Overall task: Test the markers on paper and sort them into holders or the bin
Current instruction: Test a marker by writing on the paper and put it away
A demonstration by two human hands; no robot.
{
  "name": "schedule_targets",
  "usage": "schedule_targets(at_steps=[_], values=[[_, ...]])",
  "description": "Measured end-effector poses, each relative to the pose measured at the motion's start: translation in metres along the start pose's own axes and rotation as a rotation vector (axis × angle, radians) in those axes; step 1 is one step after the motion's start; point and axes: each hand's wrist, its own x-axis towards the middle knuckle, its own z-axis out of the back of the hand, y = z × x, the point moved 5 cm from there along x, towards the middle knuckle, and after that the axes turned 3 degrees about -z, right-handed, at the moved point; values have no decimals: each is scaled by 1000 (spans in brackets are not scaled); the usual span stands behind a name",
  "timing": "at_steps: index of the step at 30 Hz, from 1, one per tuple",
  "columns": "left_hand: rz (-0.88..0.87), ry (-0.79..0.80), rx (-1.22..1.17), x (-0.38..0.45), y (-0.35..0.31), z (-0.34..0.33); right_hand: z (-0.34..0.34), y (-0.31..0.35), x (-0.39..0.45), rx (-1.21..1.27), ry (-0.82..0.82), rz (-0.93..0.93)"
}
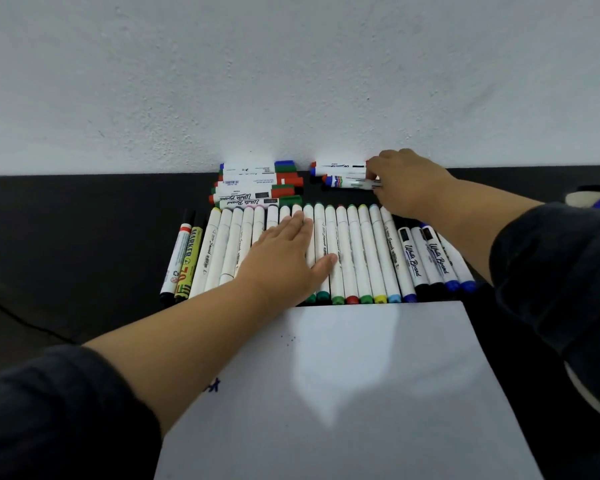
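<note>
Lying on the black tabletop (84, 216), a white paper sheet (378, 393) sits just below a row of white markers (361, 251). Left hand (288, 258) rests flat, fingers straight, on this row; right hand (402, 181) pinches a blue-tipped whiteboard marker (350, 182) above it.

A row of markers (343, 251) lies side by side on the surface (66, 237), just behind the paper (361, 393). Behind the row, against the wall (291, 81), sit a left stack (257, 185) and a smaller right pile (343, 174).
</note>
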Motion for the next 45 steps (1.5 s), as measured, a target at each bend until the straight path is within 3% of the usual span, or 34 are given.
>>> schedule_targets(at_steps=[10, 16, 24, 27, 32, 38, 45], values=[[-3, 81, 5, -18, -20, 23, 64, 32, -69, 224, 111, -7], [-46, 91, -228, -75, -51, 29, 83, 65, -113, 500, 278, -82], [114, -47, -720, -169, -56, 46, 85, 109, -162, 866, 330, -164], [260, -98, -932, -197, -44, 43, 80, 124, -180, 1037, 321, -191], [415, -117, -1083, -229, -23, 30, 63, 153, -208, 1212, 322, -248], [430, -129, -1060, -262, -10, 23, 48, 176, -225, 1248, 189, -296], [438, -144, -922, -269, 2, 19, 26, 186, -240, 1459, 47, -430]])
